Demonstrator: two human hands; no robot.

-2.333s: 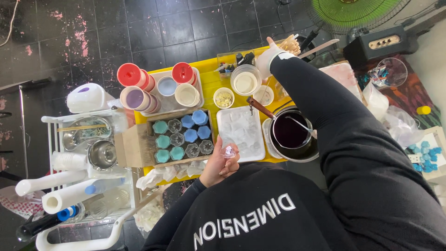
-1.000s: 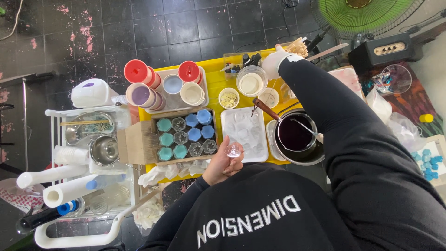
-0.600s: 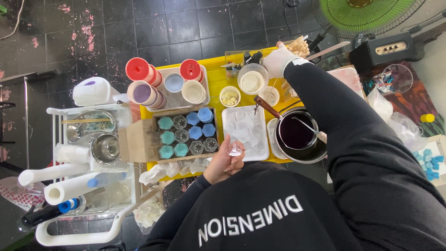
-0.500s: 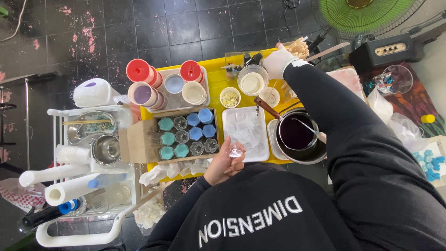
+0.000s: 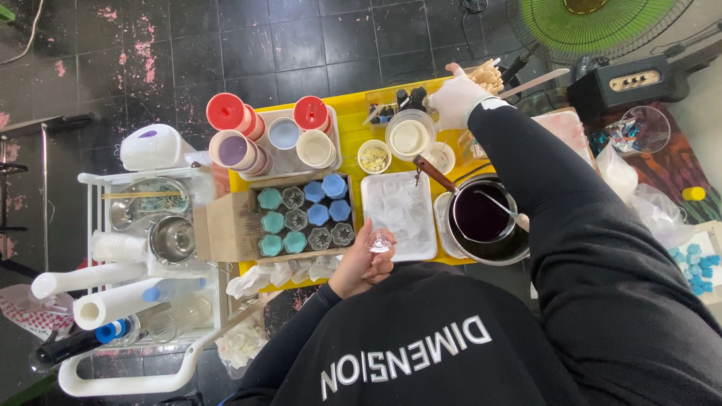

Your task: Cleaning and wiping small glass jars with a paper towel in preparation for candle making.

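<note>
Head camera looks straight down at a yellow desk (image 5: 353, 139) and at the person's two hands. Left hand (image 5: 362, 265) is at the near edge of the desk. Its fingers are shut around a small clear glass cup (image 5: 380, 241), and the cup sits just over the near edge of a white tray (image 5: 398, 203). Right hand (image 5: 459, 98) wears a white glove and is stretched out to the far right corner of the desk. It is closed on a bunch of thin wooden sticks (image 5: 487, 75).

Between the two hands, near the right edge of the desk, stands a metal pot (image 5: 481, 222) full of dark purple liquid, and a thin stirrer leans inside it. Just beyond the pot is a round white tub (image 5: 410, 137) with pale stuff in it, and beside that a little bowl (image 5: 374, 156) with pale flakes.

Left of the white tray is a cardboard box (image 5: 226, 229). Small cups (image 5: 301, 214) sit in rows inside it, some teal, some blue and some clear. At the far left part of the desk stand bigger tubs, two with red lids (image 5: 226, 111).

A white wire rack (image 5: 139, 248) stands beside the left edge of the desk, with metal bowls and white rolls on it.
</note>
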